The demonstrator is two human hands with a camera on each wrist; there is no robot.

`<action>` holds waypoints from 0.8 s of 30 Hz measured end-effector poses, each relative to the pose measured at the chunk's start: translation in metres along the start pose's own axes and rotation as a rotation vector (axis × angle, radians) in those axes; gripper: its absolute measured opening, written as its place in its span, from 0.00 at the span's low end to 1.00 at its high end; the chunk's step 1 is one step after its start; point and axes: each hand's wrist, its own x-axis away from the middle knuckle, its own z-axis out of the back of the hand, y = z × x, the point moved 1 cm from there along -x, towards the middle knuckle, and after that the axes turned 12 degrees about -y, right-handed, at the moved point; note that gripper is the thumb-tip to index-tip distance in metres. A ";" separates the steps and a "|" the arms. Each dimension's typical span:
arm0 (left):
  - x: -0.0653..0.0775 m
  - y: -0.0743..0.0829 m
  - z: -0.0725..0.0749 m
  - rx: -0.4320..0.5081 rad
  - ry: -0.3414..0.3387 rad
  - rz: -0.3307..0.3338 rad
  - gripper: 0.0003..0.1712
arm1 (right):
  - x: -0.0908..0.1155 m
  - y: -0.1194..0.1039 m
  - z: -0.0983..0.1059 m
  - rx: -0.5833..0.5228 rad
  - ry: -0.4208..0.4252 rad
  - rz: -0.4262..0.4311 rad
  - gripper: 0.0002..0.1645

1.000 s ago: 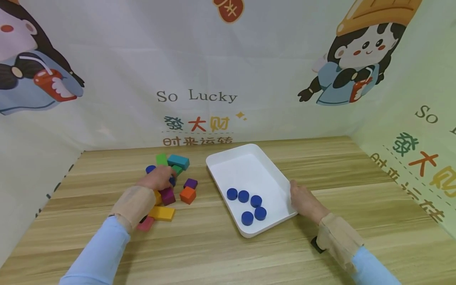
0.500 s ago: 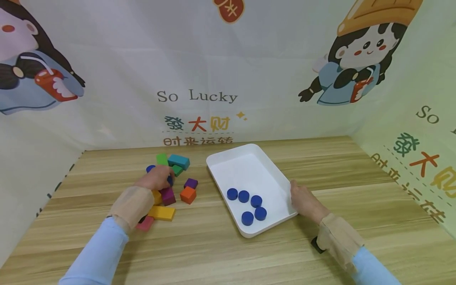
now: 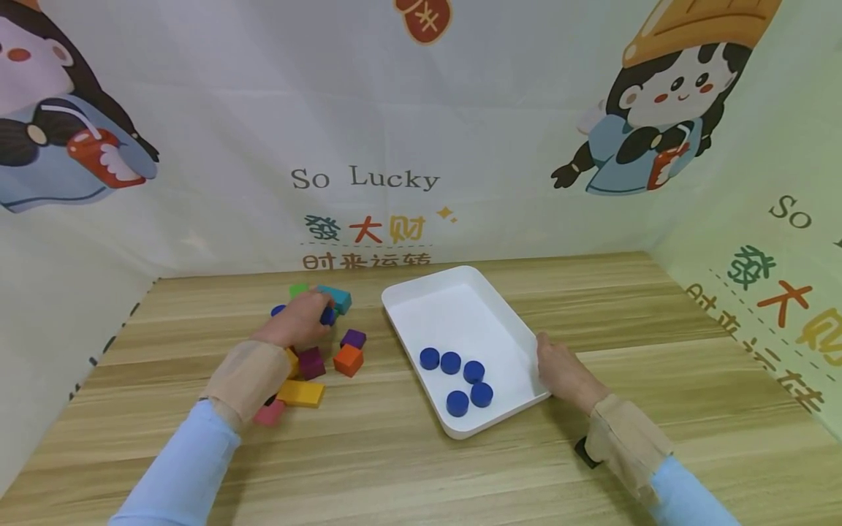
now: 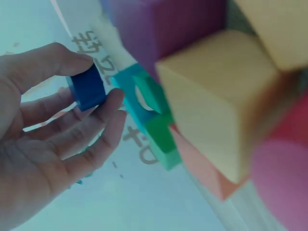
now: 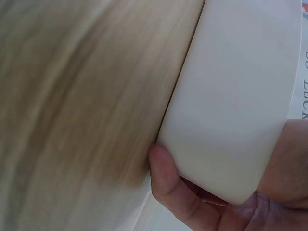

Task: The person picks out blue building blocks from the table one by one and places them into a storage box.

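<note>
In the head view my left hand (image 3: 299, 321) is over the pile of coloured blocks on the left. It pinches a blue round block (image 4: 87, 89) between thumb and fingers, which the left wrist view shows held up clear of the other blocks. On the right, my right hand (image 3: 567, 374) grips the right wall of a white tray (image 3: 460, 310). The right wrist view shows fingers (image 5: 166, 168) curled at the tray's outer side. Several blue round blocks (image 3: 457, 403) lie in the tray's near part. One more blue round block (image 3: 278, 310) shows partly behind my left hand.
Around the left hand lie a teal block (image 3: 338, 299), a light green block (image 3: 299, 290), a dark purple block (image 3: 354, 339), a magenta block (image 3: 312, 364), an orange cube (image 3: 349, 360), a yellow block (image 3: 302, 394) and a pink-red block (image 3: 269, 414). A printed cloth (image 3: 500, 146) stands behind the table.
My left hand has moved a little up and to the right with the blue round block, now covering much of the green block. The right hand and tray have stayed put.
</note>
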 end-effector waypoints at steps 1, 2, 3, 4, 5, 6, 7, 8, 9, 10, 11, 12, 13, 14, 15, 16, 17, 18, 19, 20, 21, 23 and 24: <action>0.000 0.002 0.000 0.004 0.015 -0.004 0.20 | 0.000 0.000 0.000 0.004 0.002 0.001 0.16; -0.001 0.004 0.000 0.013 0.029 -0.009 0.21 | 0.000 0.000 0.000 0.010 0.004 0.004 0.16; -0.002 0.007 0.000 0.012 0.045 -0.018 0.22 | 0.000 0.000 -0.001 0.015 0.007 0.006 0.15; -0.002 0.009 0.001 0.012 0.060 -0.030 0.22 | 0.000 0.000 -0.001 0.019 0.011 0.011 0.15; -0.003 0.012 0.001 0.012 0.074 -0.043 0.22 | 0.000 0.000 -0.001 0.027 0.017 0.013 0.15; -0.004 0.015 0.001 0.008 0.087 -0.059 0.21 | 0.000 0.000 -0.001 0.030 0.020 0.014 0.15; -0.005 0.018 0.001 0.009 0.102 -0.077 0.21 | 0.000 0.000 -0.001 0.036 0.025 0.014 0.15; -0.005 0.020 0.001 0.010 0.115 -0.099 0.21 | 0.000 0.001 -0.001 0.040 0.029 0.014 0.15; -0.006 0.023 0.002 0.010 0.127 -0.120 0.20 | 0.000 0.000 -0.001 0.042 0.033 0.014 0.15; -0.006 0.026 0.002 0.008 0.135 -0.144 0.20 | 0.000 0.001 -0.001 0.046 0.038 0.014 0.15; -0.007 0.029 0.003 0.011 0.140 -0.159 0.20 | -0.001 0.001 -0.001 0.051 0.040 0.012 0.15; -0.008 0.032 0.003 0.011 0.144 -0.175 0.20 | -0.001 0.001 -0.001 0.053 0.039 0.013 0.15; -0.009 0.035 0.004 0.013 0.147 -0.187 0.20 | -0.001 0.001 -0.001 0.055 0.040 0.014 0.15; -0.011 0.038 0.004 0.014 0.146 -0.193 0.21 | -0.001 0.001 -0.001 0.054 0.039 0.013 0.15; -0.012 0.041 0.005 0.012 0.146 -0.198 0.21 | 0.000 0.001 -0.001 0.055 0.039 0.014 0.15; -0.013 0.044 0.005 0.006 0.145 -0.199 0.21 | -0.001 0.001 -0.001 0.056 0.038 0.015 0.15; -0.015 0.046 0.005 0.007 0.145 -0.197 0.21 | 0.000 0.001 -0.001 0.058 0.038 0.017 0.16; -0.016 0.048 0.004 0.004 0.149 -0.202 0.22 | 0.000 0.001 -0.002 0.057 0.038 0.018 0.16; -0.017 0.051 0.004 0.005 0.152 -0.202 0.22 | 0.000 0.001 -0.002 0.054 0.038 0.019 0.16; -0.018 0.053 0.004 0.000 0.159 -0.207 0.22 | 0.000 0.001 -0.001 0.051 0.036 0.017 0.15; -0.020 0.056 0.003 -0.004 0.169 -0.216 0.22 | 0.000 0.001 -0.001 0.048 0.036 0.018 0.15; -0.023 0.060 0.002 0.001 0.186 -0.232 0.22 | 0.000 0.001 -0.001 0.042 0.032 0.014 0.15; -0.024 0.062 0.002 0.006 0.192 -0.239 0.22 | 0.000 0.001 -0.001 0.041 0.031 0.013 0.15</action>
